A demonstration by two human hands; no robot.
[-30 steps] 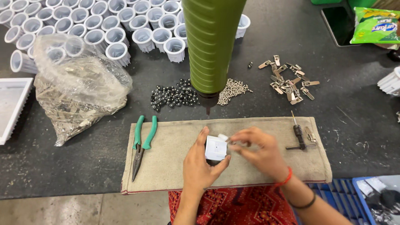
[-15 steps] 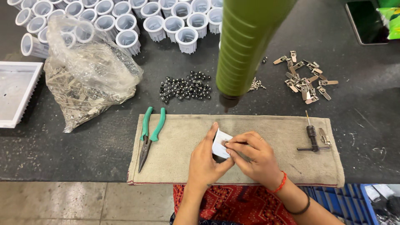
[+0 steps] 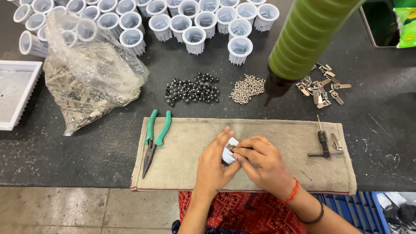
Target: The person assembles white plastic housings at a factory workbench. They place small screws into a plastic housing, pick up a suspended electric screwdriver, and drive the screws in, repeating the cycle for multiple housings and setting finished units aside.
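Both hands meet over a beige cloth mat (image 3: 195,147) on the dark bench. My left hand (image 3: 214,167) wraps around a small white plastic part (image 3: 229,154), which is mostly hidden by the fingers. My right hand (image 3: 262,164) presses against the same part from the right, with its fingertips pinched on something small and dark at the part's top. A red thread band sits on my right wrist. Green-handled pliers (image 3: 154,138) lie on the mat to the left of my hands.
A green cylindrical tool (image 3: 307,39) hangs over the bench. Behind the mat lie a pile of black beads (image 3: 190,90), small silver screws (image 3: 248,88) and metal clips (image 3: 323,86). White plastic cups (image 3: 195,21), a clear bag (image 3: 86,82), a white tray (image 3: 15,93) and a T-handle tool (image 3: 323,145) surround them.
My hands have closed tighter around the white part, hiding more of it. The view has shifted, so the bench items sit further right and lower in the picture.
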